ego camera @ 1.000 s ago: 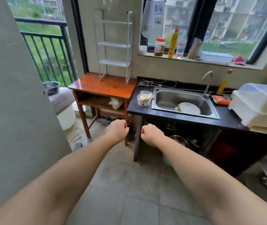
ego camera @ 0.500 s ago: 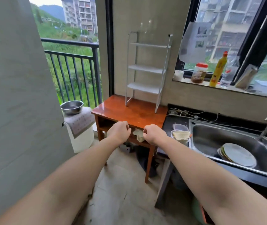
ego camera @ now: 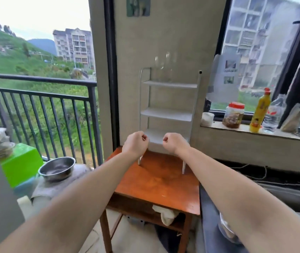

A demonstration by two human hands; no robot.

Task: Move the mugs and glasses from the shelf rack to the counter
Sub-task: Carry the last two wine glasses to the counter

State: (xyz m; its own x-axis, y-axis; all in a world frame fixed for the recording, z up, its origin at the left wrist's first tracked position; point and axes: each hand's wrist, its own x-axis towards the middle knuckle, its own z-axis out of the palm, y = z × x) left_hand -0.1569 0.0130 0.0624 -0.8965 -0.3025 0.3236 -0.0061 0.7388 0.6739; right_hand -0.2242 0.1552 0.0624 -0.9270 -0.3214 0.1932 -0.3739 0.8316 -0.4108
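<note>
Both hands are up in front of the white shelf rack (ego camera: 168, 114) on the wooden table (ego camera: 161, 185) — left hand (ego camera: 134, 144) and right hand (ego camera: 173, 144) curled into loose fists, holding nothing, probably just lining up for a reach. The only glasses (ego camera: 162, 67) I can spot are faint clear ones on the top tier, so the fetching looks barely started.

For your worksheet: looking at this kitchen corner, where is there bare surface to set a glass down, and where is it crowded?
Free: the wooden table top in front of the shelf rack legs, and the rack's two lower shelves. Crowded: the windowsill, lined with a jar, yellow bottle and water bottle.
</note>
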